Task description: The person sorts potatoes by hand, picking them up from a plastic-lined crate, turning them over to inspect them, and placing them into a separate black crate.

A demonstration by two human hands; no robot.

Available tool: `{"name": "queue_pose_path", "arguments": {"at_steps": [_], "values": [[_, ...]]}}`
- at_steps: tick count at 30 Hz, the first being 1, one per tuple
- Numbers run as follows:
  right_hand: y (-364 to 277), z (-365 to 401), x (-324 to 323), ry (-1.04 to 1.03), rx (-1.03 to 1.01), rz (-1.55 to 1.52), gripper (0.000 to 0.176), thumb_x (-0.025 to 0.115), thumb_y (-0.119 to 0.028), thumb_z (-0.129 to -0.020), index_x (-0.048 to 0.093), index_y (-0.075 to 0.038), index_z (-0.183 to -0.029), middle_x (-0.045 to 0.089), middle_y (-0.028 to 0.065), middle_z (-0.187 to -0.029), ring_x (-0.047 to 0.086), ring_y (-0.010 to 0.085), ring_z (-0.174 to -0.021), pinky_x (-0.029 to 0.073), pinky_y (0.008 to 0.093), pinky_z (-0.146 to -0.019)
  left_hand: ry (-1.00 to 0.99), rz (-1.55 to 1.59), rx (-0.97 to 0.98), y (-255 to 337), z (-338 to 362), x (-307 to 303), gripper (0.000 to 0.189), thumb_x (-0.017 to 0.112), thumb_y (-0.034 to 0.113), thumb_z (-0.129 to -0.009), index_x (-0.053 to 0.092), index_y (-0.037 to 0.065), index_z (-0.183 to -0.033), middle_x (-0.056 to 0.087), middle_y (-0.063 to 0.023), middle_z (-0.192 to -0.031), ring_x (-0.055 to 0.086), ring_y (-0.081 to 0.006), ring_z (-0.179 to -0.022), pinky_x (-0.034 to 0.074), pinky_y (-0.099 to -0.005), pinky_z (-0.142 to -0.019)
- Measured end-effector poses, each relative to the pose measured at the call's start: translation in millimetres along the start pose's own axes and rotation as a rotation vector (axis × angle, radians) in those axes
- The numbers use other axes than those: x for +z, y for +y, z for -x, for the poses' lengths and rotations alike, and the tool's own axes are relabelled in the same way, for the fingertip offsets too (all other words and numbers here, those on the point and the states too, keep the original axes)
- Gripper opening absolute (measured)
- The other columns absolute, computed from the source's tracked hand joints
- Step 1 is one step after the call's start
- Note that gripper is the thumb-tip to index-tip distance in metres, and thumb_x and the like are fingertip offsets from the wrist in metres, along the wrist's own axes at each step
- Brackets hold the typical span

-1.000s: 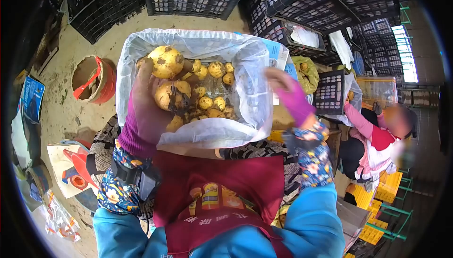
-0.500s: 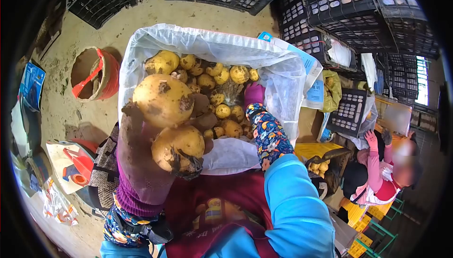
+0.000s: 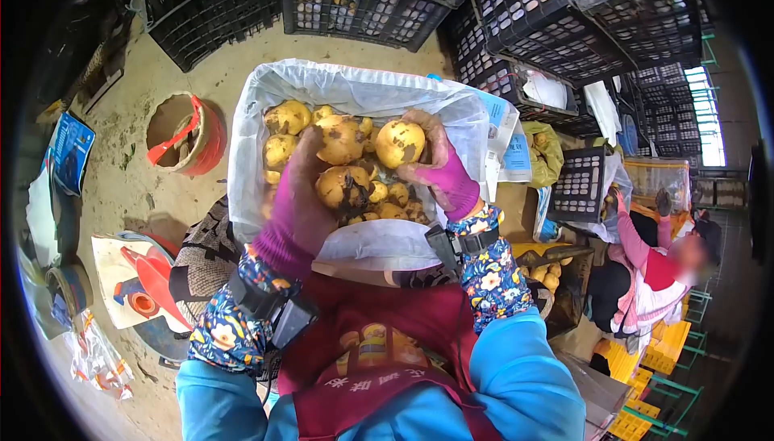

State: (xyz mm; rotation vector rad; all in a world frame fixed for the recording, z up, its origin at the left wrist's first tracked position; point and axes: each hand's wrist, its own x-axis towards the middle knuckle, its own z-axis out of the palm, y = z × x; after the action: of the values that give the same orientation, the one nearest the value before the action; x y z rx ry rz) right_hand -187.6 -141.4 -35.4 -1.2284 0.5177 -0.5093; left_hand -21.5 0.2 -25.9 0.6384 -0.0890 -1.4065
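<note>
My left hand (image 3: 298,203), in a purple soil-stained glove, is closed round two muddy potatoes, an upper potato (image 3: 339,141) and a lower potato (image 3: 340,186) with a dark torn patch. Its fingertips are partly hidden. My right hand (image 3: 448,173), gloved alike, grips a rounder yellow potato (image 3: 399,144) with a brown patch, fingers behind it and thumb below. Both hands are above a crate lined with white sheeting (image 3: 260,94). Several smaller soiled potatoes (image 3: 287,118) lie inside, partly covered by my hands.
Black plastic crates (image 3: 355,10) stand stacked at the back and right. A red-rimmed bucket (image 3: 208,151) is on the floor at left, near a red scoop-like object (image 3: 149,276). At right are an olive bag (image 3: 542,153), a crate of potatoes (image 3: 551,276) and a person in pink (image 3: 645,260).
My right hand has come up from inside the crate with a potato in it. My left hand has moved away from the camera, over the crate, with its two potatoes.
</note>
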Motion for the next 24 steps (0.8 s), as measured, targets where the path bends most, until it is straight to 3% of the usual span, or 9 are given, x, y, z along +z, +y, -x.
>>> {"name": "queue_pose_path", "arguments": {"at_steps": [3, 7, 8, 11, 14, 19, 20, 22, 24], "values": [[-5.3, 11.9, 20.9, -0.067, -0.134, 0.16, 0.059, 0.069, -0.007, -0.077, 0.047, -0.003, -0.131, 0.05, 0.0084, -0.128, 0.051, 0.0176, -0.118, 0.047, 0.03, -0.097, -0.04, -0.091, 0.078, 1.2, 18.3, 18.4, 0.056, 0.041, 0.05, -0.098, 0.048, 0.004, -0.131, 0.059, -0.0119, -0.12, 0.063, -0.0226, -0.107, 0.054, -0.0359, -0.09], [-16.0, 24.2, 40.3, 0.111, 0.055, 0.129, 0.044, 0.064, -0.005, -0.082, 0.052, -0.001, -0.124, 0.05, 0.0096, -0.13, 0.049, 0.0162, -0.118, 0.043, 0.0286, -0.098, -0.057, 0.026, 0.021, 4.0, 15.6, 16.3, 0.055, 0.041, 0.05, -0.098, 0.049, 0.005, -0.129, 0.059, -0.0108, -0.12, 0.063, -0.0216, -0.105, 0.054, -0.0346, -0.089], [-4.1, 22.2, 43.7, 0.136, -0.018, -0.083, 0.042, 0.063, -0.005, -0.083, 0.052, -0.001, -0.122, 0.052, 0.0102, -0.128, 0.05, 0.0159, -0.115, 0.044, 0.0285, -0.097, -0.067, -0.004, 0.062, 3.6, 15.2, 14.1, 0.054, 0.04, 0.05, -0.099, 0.049, 0.005, -0.128, 0.059, -0.0105, -0.119, 0.063, -0.0213, -0.105, 0.054, -0.0344, -0.089], [8.0, 17.4, 60.9, 0.217, -0.334, 0.402, 0.037, 0.062, -0.006, -0.084, 0.053, -0.001, -0.119, 0.053, 0.0105, -0.125, 0.051, 0.0167, -0.114, 0.044, 0.0296, -0.095, -0.038, -0.092, 0.177, -2.8, 10.1, 4.2, 0.053, 0.037, 0.049, -0.1, 0.05, 0.005, -0.126, 0.06, -0.0103, -0.117, 0.063, -0.0211, -0.105, 0.054, -0.0345, -0.089], [3.5, 15.0, 56.9, 0.266, -0.157, -0.146, 0.029, 0.057, -0.011, -0.085, 0.055, -0.001, -0.112, 0.058, 0.0116, -0.116, 0.056, 0.0233, -0.108, 0.046, 0.0339, -0.096, -0.084, -0.086, 0.147, -0.8, 12.5, 2.6, 0.054, 0.034, 0.048, -0.101, 0.049, 0.004, -0.128, 0.06, -0.0106, -0.117, 0.062, -0.0206, -0.107, 0.052, -0.0346, -0.092], [-12.6, 25.3, 27.4, 0.404, -0.033, -0.583, 0.025, 0.056, -0.016, -0.087, 0.056, -0.001, -0.107, 0.062, 0.0155, -0.108, 0.063, 0.0276, -0.094, 0.054, 0.0384, -0.085, -0.201, -0.06, 0.031, 5.9, 23.2, 20.0, 0.04, 0.059, 0.022, -0.095, 0.049, 0.002, -0.129, 0.06, -0.0129, -0.121, 0.063, -0.0251, -0.109, 0.055, -0.0383, -0.09], [-13.0, 38.1, -4.1, 0.304, -0.079, -0.528, 0.026, 0.058, -0.022, -0.088, 0.059, -0.002, -0.105, 0.064, 0.0181, -0.105, 0.064, 0.0303, -0.099, 0.053, 0.0476, -0.09, -0.241, -0.282, 0.141, 4.4, 21.1, 13.5, 0.039, 0.06, 0.014, -0.093, 0.049, 0.001, -0.129, 0.06, -0.0134, -0.121, 0.063, -0.0248, -0.109, 0.055, -0.0374, -0.09], [-52.7, 89.7, -47.8, 0.488, -0.13, -0.116, 0.024, 0.055, -0.02, -0.091, 0.059, -0.002, -0.107, 0.064, 0.0165, -0.106, 0.065, 0.0284, -0.098, 0.054, 0.0397, -0.089, -0.305, -0.837, 0.466, -5.2, 4.3, -24.9, 0.041, 0.061, 0.001, -0.091, 0.048, 0.0, -0.129, 0.059, -0.0143, -0.123, 0.062, -0.0243, -0.11, 0.055, -0.0356, -0.091], [-86.2, 164.1, -125.2, 0.528, -0.196, 1.241, 0.022, 0.048, -0.013, -0.095, 0.06, -0.003, -0.11, 0.062, 0.0146, -0.109, 0.062, 0.0255, -0.104, 0.053, 0.0333, -0.089, -0.346, -0.844, 0.449, -4.5, 9.6, -12.1, 0.04, 0.056, 0.013, -0.096, 0.046, 0.0, -0.132, 0.057, -0.0156, -0.127, 0.061, -0.0274, -0.113, 0.055, -0.0374, -0.092]]}}
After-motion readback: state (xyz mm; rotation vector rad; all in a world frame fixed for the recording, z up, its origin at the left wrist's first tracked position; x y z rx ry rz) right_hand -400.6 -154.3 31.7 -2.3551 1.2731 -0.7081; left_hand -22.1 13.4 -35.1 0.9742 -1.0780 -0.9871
